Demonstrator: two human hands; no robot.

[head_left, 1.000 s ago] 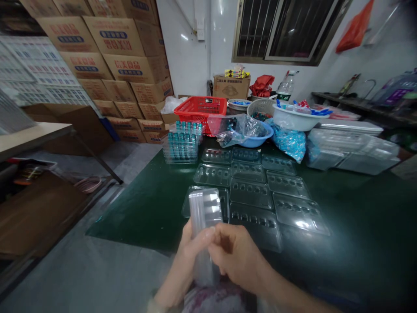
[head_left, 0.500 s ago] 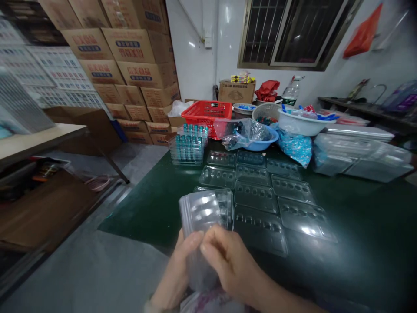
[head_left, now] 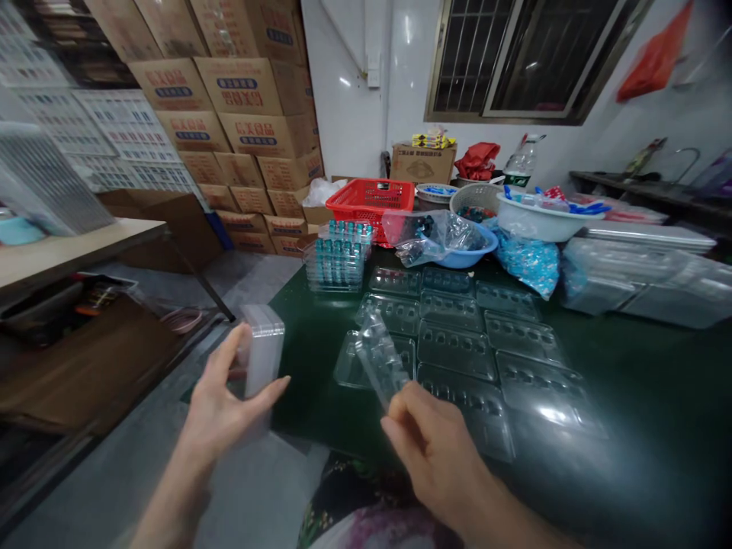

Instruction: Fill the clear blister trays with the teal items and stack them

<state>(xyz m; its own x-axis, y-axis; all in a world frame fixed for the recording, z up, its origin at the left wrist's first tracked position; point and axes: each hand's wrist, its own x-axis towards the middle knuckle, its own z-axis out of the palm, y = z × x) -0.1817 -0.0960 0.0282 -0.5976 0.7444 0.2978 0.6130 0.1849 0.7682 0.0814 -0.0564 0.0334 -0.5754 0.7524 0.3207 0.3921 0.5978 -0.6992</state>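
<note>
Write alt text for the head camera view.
The left hand grips a stack of clear plastic blister trays while the right hand pinches a single tray above rows of more trays on a green work mat.

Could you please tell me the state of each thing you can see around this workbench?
Left hand: gripping the tray stack.
Clear tray stack: upright, held above the floor.
Right hand: pinching one tray.
Single clear tray: tilted, held over the mat.
Loose clear trays: lying flat in rows.
Red basket: upright, behind the trays.

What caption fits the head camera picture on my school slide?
Left hand holds stacked clear plastic trays; right hand pinches a single clear tray.
</note>
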